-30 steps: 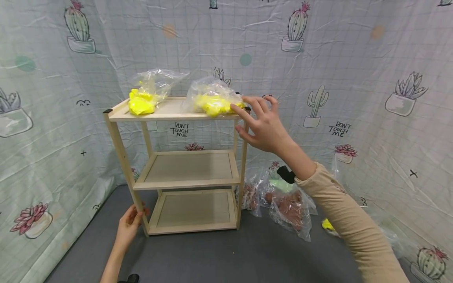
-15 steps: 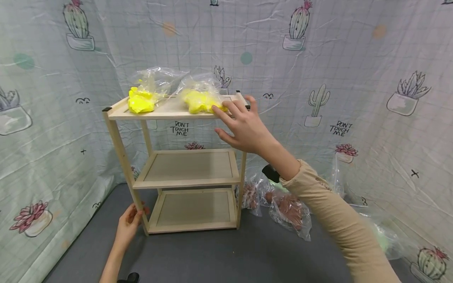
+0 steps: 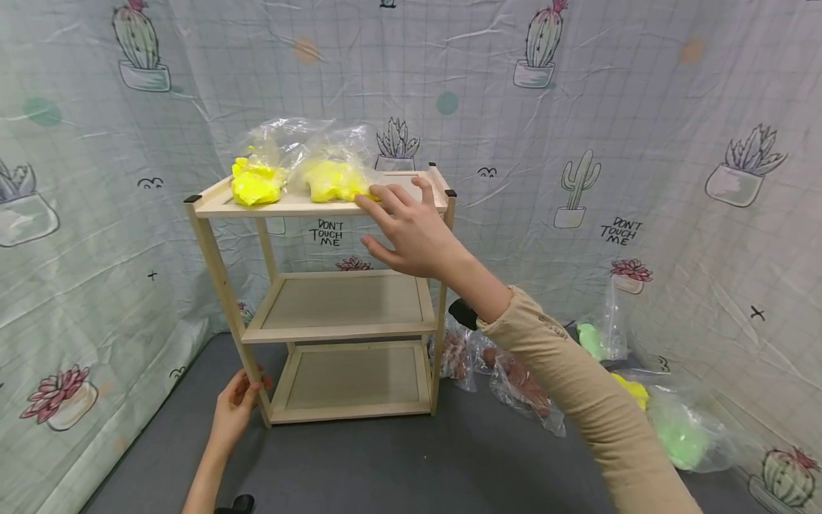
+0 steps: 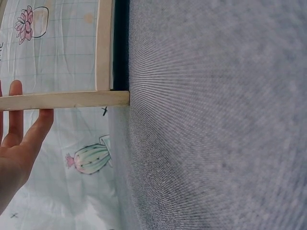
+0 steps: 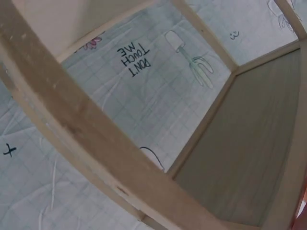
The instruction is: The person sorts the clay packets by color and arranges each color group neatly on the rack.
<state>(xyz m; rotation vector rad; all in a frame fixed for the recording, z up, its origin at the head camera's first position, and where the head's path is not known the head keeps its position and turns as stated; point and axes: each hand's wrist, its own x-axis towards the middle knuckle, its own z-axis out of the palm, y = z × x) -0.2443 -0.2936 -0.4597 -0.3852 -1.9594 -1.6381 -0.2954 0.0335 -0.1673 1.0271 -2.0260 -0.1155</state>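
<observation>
From where I stand, the head view shows a three-tier rack of pale bare wood (image 3: 340, 333) on a grey fabric-topped counter (image 3: 359, 471), with two yellow-filled bags on its top shelf (image 3: 276, 211): a clear plastic bag with a bright yellow lump (image 3: 255, 182) at the left end, and a second clear bag with a flatter yellow mass (image 3: 334, 180) just right of it, their loose film seeming to overlap. The right hand (image 3: 411, 228) has its fingers spread, fingertips at the right side of that second bag, not gripping it. A hard push leftward could crowd the first bag toward the left end, and since both sit close to the near rail, a careless nudge might roll one over it. The left hand (image 3: 232, 407) grips the near-left post (image 3: 222, 293) low down; I'd guess a sideways shove up high could rock so light a frame if that hold loosened. In the left wrist view, thumb and fingers lie on opposite sides of the post, just above its foot, so a bump there might shift the rack. In the right wrist view I see only wooden rails, a panel and the printed curtain (image 5: 129, 110); I cannot tell from it how firmly the right hand presses.
</observation>
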